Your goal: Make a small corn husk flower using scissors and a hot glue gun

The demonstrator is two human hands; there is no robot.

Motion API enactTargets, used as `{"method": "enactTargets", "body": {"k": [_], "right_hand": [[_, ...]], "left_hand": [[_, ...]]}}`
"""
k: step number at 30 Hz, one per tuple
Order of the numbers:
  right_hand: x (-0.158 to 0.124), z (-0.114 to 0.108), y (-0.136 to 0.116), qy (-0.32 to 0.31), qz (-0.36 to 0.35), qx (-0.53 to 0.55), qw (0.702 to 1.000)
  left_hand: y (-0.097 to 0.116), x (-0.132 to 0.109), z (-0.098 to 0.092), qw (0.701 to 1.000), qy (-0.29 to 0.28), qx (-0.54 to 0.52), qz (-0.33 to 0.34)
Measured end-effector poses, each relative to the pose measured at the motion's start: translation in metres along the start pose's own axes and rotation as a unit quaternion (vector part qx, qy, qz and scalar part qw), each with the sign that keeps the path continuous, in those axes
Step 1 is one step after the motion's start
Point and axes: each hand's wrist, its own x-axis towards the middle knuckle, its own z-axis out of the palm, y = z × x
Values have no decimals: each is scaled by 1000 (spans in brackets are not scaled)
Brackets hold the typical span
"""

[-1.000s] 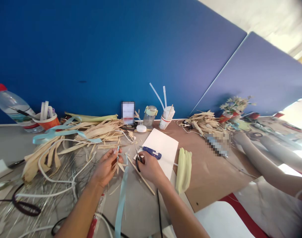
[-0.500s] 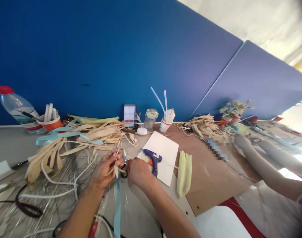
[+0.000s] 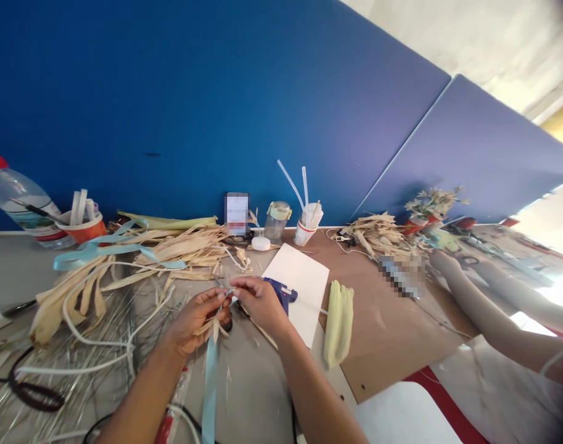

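My left hand (image 3: 197, 319) is closed on a small dried corn-husk flower (image 3: 215, 330), its pale pointed pieces sticking out below the fingers. From the same spot a light blue ribbon (image 3: 209, 382) hangs down toward the front of the table. My right hand (image 3: 261, 303) has its thumb and forefinger pinched on the ribbon's upper end, right at the left fingertips. Part of the scissors may lie under the hands, but they are mostly hidden. Just behind the right hand, a blue glue gun (image 3: 285, 295) lies on white paper (image 3: 304, 271).
Dried husks (image 3: 189, 250), a looped blue ribbon (image 3: 105, 250) and a white cable (image 3: 89, 339) spread over the left side. A bottle (image 3: 17, 203) and paper cups (image 3: 304, 233) stand along the blue partition. Green husk (image 3: 339, 324) lies at right, near another person's arms (image 3: 480, 308).
My right hand has moved away from the scissors and up to the left fingertips, where it now pinches the ribbon. The view has shifted slightly, so the background sits further left.
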Motion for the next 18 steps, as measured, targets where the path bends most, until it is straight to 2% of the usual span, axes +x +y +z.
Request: {"method": "enactTargets", "body": {"k": [5,8,10,13,15,18], "right_hand": [[0,-1,1,11,22,-2,1000],[4,-5,7,41,64,104,992],[6,-7,12,74,94,231,966],[9,-5,18,139,98,376,911],[9,2,21,184,92,405,891],[5,20,26,228,86,376,894]], "left_hand": [[-1,-2,-2,999,5,12,-31],[3,-2,-9,999,12,-15,-34],[4,0,-13,998,9,-48,-35],[2,3,-12,998,28,-61,-10],[-3,3,-5,999,51,-17,7],[-10,2,6,998,56,19,31]]}}
